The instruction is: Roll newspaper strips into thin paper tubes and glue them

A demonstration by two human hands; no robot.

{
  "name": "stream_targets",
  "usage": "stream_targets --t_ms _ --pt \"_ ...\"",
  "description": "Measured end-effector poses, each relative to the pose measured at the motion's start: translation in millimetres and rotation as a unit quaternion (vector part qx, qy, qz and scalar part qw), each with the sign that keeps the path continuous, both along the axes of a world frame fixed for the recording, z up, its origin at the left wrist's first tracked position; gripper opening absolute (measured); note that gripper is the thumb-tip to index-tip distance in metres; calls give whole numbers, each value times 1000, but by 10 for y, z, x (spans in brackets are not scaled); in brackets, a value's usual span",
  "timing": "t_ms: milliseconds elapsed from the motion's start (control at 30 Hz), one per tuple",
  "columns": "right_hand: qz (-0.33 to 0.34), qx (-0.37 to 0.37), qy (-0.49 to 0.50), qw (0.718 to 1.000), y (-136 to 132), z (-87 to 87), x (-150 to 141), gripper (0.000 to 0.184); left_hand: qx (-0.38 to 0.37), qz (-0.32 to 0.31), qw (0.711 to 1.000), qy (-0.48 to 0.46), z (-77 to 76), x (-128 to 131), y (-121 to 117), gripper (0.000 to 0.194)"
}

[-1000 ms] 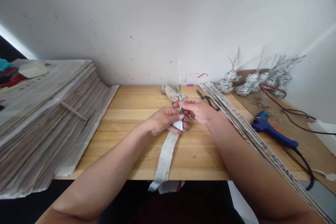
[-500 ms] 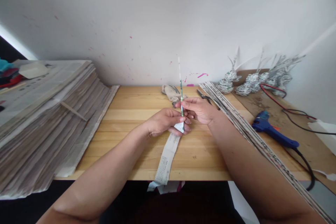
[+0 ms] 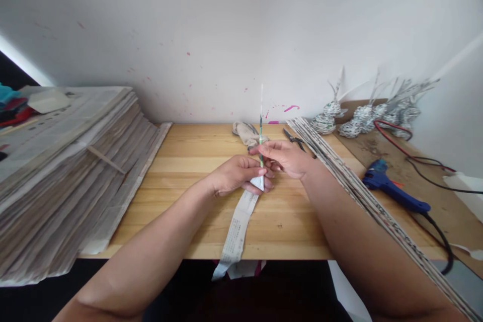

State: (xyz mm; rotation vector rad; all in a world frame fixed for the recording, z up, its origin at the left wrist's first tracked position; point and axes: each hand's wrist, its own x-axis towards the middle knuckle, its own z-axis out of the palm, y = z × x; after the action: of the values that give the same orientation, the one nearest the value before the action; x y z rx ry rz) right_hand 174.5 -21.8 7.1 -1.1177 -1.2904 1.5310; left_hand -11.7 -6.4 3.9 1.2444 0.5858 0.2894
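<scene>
A thin rolled paper tube [image 3: 260, 128] stands nearly upright between my hands over the middle of the table. My left hand [image 3: 240, 175] pinches its lower end, where a newspaper strip [image 3: 237, 229] winds onto it. The strip's loose length hangs down past the table's front edge. Just above, the thumb and fingers of my right hand [image 3: 282, 156] close on the tube. Behind my hands lies a crumpled beige cloth or glove [image 3: 246, 135]. A pair of dark-handled pliers or snips [image 3: 294, 139] rests to its right.
On the left rises a tall stack of newspaper strips [image 3: 75, 176]. A bundle of rolled paper sticks [image 3: 362, 196] runs diagonally down the right side. Beyond it are a blue glue gun [image 3: 392, 188] with its cord and several woven paper figures [image 3: 326, 118] on cardboard [image 3: 350, 153].
The tube's tip has tilted slightly to the right, and its printed pattern looks turned. The strip's loose end has shifted a little. Both hands stay in almost the same place.
</scene>
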Motion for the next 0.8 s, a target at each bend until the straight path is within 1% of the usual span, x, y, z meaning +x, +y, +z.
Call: stream_targets --t_ms 67,167,267,333,400,467,633,700,800 --pt "5 4 -5 1000 2 -1 4 39 3 2 1000 4 -3 7 -1 43" --pt "-44 0 6 999 8 4 -21 35 10 -2 1000 8 -2 11 -9 43" --pt "-79 -18 19 997 9 13 -38 36 4 -11 1000 8 -2 3 -14 43" --pt "-66 -27 38 997 5 17 -30 39 -3 -14 1000 3 0 -5 -15 43" --pt "-37 -32 59 997 3 20 -19 41 -7 -13 1000 -4 7 -9 -17 42" --pt "-30 -27 65 997 6 20 -17 41 -9 -13 1000 -4 18 -10 -22 41" --pt "-107 9 57 993 28 17 -30 39 -10 -8 1000 -2 16 -3 -25 37" --pt "-97 19 60 993 30 12 -18 39 -15 -5 1000 -4 -4 -3 -14 37" --pt "-42 18 62 997 28 1 2 40 -16 -9 1000 -4 -30 -6 4 38"
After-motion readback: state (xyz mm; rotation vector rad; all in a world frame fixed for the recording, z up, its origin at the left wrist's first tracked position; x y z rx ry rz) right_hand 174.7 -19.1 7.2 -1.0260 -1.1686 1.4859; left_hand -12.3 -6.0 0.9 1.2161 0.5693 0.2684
